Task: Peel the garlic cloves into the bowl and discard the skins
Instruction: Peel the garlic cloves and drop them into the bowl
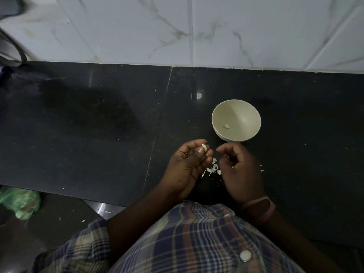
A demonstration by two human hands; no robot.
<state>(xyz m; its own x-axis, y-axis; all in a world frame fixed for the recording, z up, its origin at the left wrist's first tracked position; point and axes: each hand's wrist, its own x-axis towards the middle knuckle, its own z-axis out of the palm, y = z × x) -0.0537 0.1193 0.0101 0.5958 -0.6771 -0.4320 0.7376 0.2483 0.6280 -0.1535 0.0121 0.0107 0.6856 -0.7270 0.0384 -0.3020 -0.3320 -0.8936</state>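
Left grip (190,161) pinches garlic clove (204,147) at fingertips.

Black counter (78,134), marble wall tiles (256,30) — green bag (19,201) lower left

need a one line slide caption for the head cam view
Left hand pinches a garlic clove near the bowl holding one peeled clove; skins on the black counter.

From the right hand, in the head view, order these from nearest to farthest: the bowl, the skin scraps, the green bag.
1. skin scraps, on the counter just left of the right hand.
2. bowl, just beyond it.
3. green bag, far left, below the counter edge.
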